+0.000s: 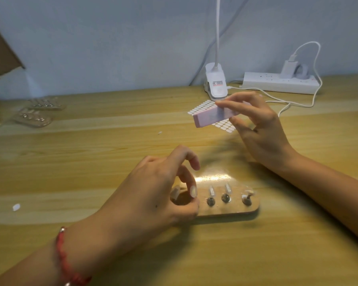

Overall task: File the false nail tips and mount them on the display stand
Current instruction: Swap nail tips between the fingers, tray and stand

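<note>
Wooden desk [91, 162], pale wall [112, 48] behind. Nearest: left hand [153, 188], red bracelet [64, 261] at the wrist, fingers curled over the left end of the clear display stand [232, 211]. Thumb and a fingertip close in on a pale nail tip [176, 193] there; cannot tell whether they actually pinch it. Three mounted tips [211, 190] stand on pegs further right; the rightmost looks crooked. Beyond, right hand [260, 137] is raised, thumb and fingers clamped on a pink buffer block [209, 117]. Under it, a sheet of adhesive tabs [203, 106]. Farther: lamp clip [216, 85], power strip [277, 83]; spare stands [37, 116] far left. Judgement: this stand is nearly filled, the last tip being mounted. With the block in hand, more filing seems likely.
</note>
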### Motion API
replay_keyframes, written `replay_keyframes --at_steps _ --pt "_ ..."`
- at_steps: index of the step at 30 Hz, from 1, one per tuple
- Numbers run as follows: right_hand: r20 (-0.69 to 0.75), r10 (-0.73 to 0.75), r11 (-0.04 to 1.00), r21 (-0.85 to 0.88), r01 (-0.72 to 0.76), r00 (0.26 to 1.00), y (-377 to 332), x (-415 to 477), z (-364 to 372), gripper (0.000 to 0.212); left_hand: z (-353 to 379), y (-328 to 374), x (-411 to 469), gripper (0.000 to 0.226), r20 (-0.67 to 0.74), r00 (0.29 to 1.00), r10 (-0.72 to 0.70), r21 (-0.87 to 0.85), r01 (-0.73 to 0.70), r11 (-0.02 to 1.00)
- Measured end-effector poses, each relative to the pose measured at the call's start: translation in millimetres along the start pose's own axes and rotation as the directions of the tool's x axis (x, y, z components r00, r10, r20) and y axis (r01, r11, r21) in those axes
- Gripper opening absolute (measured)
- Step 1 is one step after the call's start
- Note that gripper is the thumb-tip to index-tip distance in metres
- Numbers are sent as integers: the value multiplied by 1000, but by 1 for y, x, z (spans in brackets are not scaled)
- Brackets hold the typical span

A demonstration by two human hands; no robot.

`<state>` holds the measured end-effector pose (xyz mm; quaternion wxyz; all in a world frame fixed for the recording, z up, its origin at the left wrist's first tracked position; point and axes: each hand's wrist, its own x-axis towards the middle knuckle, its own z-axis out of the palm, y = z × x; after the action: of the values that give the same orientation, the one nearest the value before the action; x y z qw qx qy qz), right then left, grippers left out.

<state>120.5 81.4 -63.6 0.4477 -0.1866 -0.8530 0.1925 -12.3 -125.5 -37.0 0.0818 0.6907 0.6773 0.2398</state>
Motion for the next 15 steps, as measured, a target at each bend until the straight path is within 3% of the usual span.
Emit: replay_keyframes --at_steps 9,15 --pt "18 15 1000 -4 -15 1000 0 0 0 43 -4 0 1 41 9 1000 -7 -24 8 1000" --pt "16 13 1000 2 -14 1000 -1 0 1 44 -14 -10 -8 55 34 997 -62 -128 66 990"
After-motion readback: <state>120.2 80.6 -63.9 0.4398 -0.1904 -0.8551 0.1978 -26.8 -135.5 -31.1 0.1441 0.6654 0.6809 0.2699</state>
